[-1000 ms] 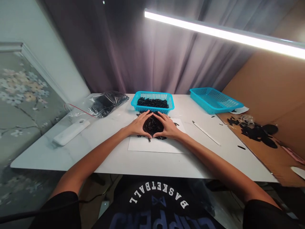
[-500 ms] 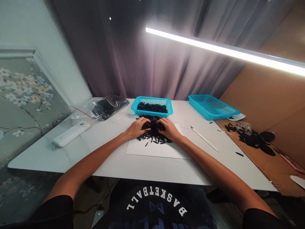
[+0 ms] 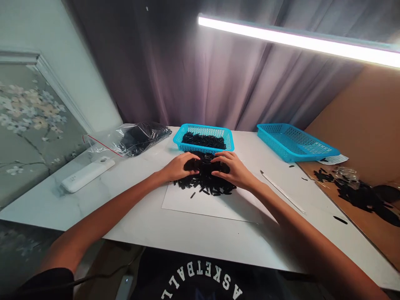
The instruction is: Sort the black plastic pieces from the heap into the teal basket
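Observation:
A heap of small, flat black strips (image 3: 204, 181) lies on a white sheet (image 3: 200, 210) in front of me. My left hand (image 3: 179, 168) curves into the heap's left side, its thumb and fingers apart with black strips showing in the gap. From the right side, my right hand (image 3: 236, 171) reaches in likewise, fingers spread and thumb apart. Both hands touch the heap, and a dark mound rises between them. Whether any strips rest in the palms is hidden. Right behind the heap, a blue basket (image 3: 231, 143) holds more black strips.
A clear zip bag (image 3: 104, 146) with black contents lies at left, near a white oblong device (image 3: 87, 175). At right are another blue basket (image 3: 287, 156), a thin white stick (image 3: 283, 191) and loose black pieces (image 3: 359, 193) on a brown board. A bright tube lamp (image 3: 281, 37) hangs above.
My hands have moved apart, and their fingers have opened wider around the black strips. The heap looks more spread. The whole view has shifted and tilted slightly.

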The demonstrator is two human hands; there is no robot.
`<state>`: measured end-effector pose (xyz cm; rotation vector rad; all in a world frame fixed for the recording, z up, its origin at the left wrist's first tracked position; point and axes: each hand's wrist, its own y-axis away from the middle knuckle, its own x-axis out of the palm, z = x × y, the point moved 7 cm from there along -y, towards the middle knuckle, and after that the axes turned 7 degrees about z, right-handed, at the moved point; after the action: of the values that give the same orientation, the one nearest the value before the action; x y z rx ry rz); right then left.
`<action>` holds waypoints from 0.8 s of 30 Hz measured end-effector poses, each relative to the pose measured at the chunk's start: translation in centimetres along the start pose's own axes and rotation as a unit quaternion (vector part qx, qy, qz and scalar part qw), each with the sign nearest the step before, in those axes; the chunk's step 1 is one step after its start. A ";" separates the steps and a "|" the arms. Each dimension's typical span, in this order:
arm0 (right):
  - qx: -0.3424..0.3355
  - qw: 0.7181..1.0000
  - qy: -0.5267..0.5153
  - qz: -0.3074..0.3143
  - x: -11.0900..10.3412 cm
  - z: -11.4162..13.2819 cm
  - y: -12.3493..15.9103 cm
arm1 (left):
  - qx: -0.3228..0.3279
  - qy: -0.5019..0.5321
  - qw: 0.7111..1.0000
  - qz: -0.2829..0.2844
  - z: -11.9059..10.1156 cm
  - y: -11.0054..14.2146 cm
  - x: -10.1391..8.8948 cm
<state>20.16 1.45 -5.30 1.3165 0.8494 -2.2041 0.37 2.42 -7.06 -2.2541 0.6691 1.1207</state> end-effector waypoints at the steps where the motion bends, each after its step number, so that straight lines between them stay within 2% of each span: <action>1: -0.005 1.000 -0.001 0.011 0.0 0.1 0.2 | 0.004 -0.001 1.000 0.016 0.0 0.3 -0.1; 6: -0.026 0.995 0.011 0.097 2.3 1.3 -0.4 | 0.002 -0.001 0.995 0.097 0.3 1.7 0.5; 8: -0.022 0.994 0.015 0.104 2.7 1.6 -1.4 | -0.002 -0.002 0.995 0.100 0.0 1.6 0.7; 10: -0.024 0.993 -0.009 0.113 2.6 1.6 -2.5 | -0.004 0.002 0.997 0.079 -0.5 1.1 0.5; 14: -0.017 0.985 -0.105 0.137 1.3 1.0 -4.1 | 0.009 0.025 0.998 0.051 -1.0 -0.2 -0.6; 16: 0.024 0.973 -0.192 0.123 0.6 0.2 -4.5 | 0.022 0.045 0.998 0.045 -1.0 -0.9 -1.3; 17: 0.058 0.956 -0.265 0.112 0.5 -0.3 -4.5 | 0.026 0.057 0.997 0.048 -1.0 -1.2 -1.5; 18: 0.101 0.924 -0.356 0.097 0.6 -0.8 -4.4 | 0.027 0.068 0.996 0.050 -1.0 -1.5 -1.8; 19: 0.151 0.873 -0.457 0.079 1.0 -1.2 -4.2 | 0.028 0.076 0.996 0.048 -1.2 -1.8 -2.1; 20: 0.200 0.808 -0.552 0.059 1.6 -1.5 -3.9 | 0.027 0.079 0.996 0.036 -1.4 -2.1 -2.4; 22: 0.279 0.665 -0.692 0.023 3.0 -1.5 -3.3 | 0.034 0.073 0.996 -0.026 -2.1 -2.7 -3.6; 24: 0.320 0.552 -0.770 -0.004 4.1 -0.8 -3.0 | 0.053 0.066 0.993 -0.088 -3.1 -3.3 -4.5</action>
<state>16.90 3.97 -8.40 -0.7898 -0.7003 -2.5264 1.74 3.72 -0.98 -2.2594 0.5545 0.8386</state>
